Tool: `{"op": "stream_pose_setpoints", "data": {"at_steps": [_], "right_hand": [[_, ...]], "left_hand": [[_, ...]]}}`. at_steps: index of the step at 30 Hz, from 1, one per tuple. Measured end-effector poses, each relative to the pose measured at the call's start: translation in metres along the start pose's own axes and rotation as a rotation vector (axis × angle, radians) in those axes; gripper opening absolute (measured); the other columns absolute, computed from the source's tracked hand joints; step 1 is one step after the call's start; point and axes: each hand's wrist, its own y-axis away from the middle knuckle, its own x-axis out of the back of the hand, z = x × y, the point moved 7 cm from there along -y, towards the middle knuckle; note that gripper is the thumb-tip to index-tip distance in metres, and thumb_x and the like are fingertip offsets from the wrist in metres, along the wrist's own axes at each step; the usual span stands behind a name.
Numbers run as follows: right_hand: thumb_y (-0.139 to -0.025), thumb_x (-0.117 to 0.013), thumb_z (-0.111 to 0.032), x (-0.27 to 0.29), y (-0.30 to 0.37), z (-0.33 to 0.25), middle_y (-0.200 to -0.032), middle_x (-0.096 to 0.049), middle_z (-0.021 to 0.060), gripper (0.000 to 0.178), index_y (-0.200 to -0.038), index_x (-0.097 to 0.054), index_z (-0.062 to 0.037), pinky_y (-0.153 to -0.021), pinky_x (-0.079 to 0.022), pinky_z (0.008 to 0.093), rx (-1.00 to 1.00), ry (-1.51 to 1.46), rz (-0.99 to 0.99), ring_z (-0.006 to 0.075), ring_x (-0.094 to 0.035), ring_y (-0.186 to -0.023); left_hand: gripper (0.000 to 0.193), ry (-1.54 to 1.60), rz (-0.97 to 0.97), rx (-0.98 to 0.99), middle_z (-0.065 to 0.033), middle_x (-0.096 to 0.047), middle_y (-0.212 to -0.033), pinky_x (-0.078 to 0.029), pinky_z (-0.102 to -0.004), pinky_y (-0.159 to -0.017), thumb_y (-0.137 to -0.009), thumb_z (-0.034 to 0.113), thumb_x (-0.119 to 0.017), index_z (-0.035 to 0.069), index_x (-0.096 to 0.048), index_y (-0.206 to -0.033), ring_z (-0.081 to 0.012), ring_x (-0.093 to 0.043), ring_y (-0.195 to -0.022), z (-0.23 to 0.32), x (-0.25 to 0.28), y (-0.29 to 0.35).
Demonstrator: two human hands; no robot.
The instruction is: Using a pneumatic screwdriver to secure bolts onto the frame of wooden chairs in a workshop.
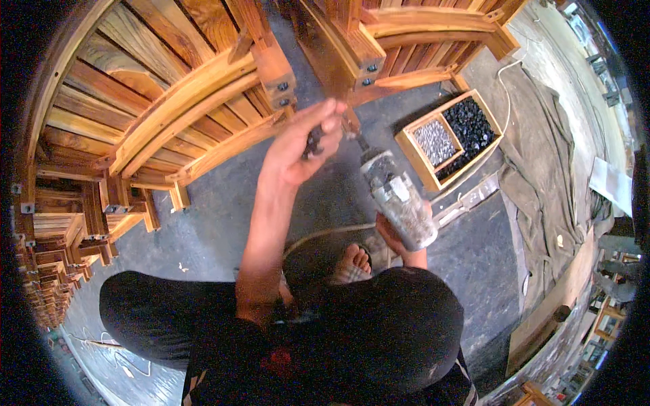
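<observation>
My right hand [391,235] is wrapped round a worn, dusty power driver [389,183], its narrow tip directed up and away from me. Closed and slightly blurred, my left hand [298,152] is raised just left of that tip. Something small and dark shows between its curled fingers, too unclear to name. Beyond both hands, the end of a wooden furniture leg [369,57] carries two dark round fittings. Another leg end [277,84], to the left, has similar fittings. Both belong to slatted wooden furniture pieces [183,101] with curved rails.
To the right lies a wooden box [433,177] with silver screws [435,142] in a small compartment and black pieces [470,125] around it. Past it spreads crumpled brown cloth [535,183]. A cable [318,233] crosses the grey floor near my foot [353,260]. More wooden furniture [61,271] stands at far left.
</observation>
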Motion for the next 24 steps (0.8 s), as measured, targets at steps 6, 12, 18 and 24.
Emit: {"op": "stream_pose_setpoints", "data": {"at_steps": [6, 12, 18, 24], "right_hand": [[-0.069, -0.066, -0.03, 0.009, 0.003, 0.001, -0.102, -0.065, 0.0045, 0.039, -0.104, -0.062, -0.0146, -0.083, -0.044, 0.0391, 0.257, 0.031, 0.011, 0.0256, -0.059, -0.096], [-0.056, -0.07, -0.024, 0.025, 0.006, -0.013, -0.092, -0.066, 0.0095, 0.041, -0.094, -0.066, -0.0114, -0.07, -0.051, 0.0368, 0.445, -0.023, 0.107, 0.0308, -0.064, -0.08], [-0.055, -0.07, -0.019, 0.02, 0.008, -0.007, -0.093, -0.066, 0.0104, 0.04, -0.094, -0.066, -0.0097, -0.07, -0.051, 0.0383, 0.359, -0.156, 0.126, 0.0321, -0.063, -0.08], [-0.058, -0.065, -0.018, -0.014, 0.011, 0.012, -0.083, -0.067, 0.0061, 0.03, -0.088, -0.066, -0.0148, -0.064, -0.05, 0.0398, 0.019, -0.183, 0.145, 0.0276, -0.063, -0.076]], "left_hand": [[0.028, -0.041, -0.14, 0.082, 0.0043, -0.043, -0.059, -0.027, -0.018, -0.04, -0.09, 0.028, -0.061, 0.0, -0.058, -0.094, -0.0056, -0.039, -0.05, -0.001, -0.026, -0.001], [0.03, -0.122, -0.091, 0.136, 0.0047, -0.042, -0.058, -0.028, -0.0181, -0.041, -0.09, 0.031, -0.062, 0.001, -0.059, -0.088, -0.0056, -0.039, -0.049, -0.013, -0.011, -0.005], [0.03, -0.238, -0.024, 0.071, 0.0045, -0.043, -0.059, -0.03, -0.0193, -0.043, -0.091, 0.031, -0.061, 0.0, -0.059, -0.093, -0.0062, -0.04, -0.048, -0.018, -0.017, -0.011], [0.035, -0.097, -0.061, 0.084, 0.0062, -0.04, -0.059, -0.03, -0.0193, -0.043, -0.094, 0.032, -0.054, 0.001, -0.056, -0.111, -0.0063, -0.04, -0.049, -0.036, -0.031, -0.015]]}}
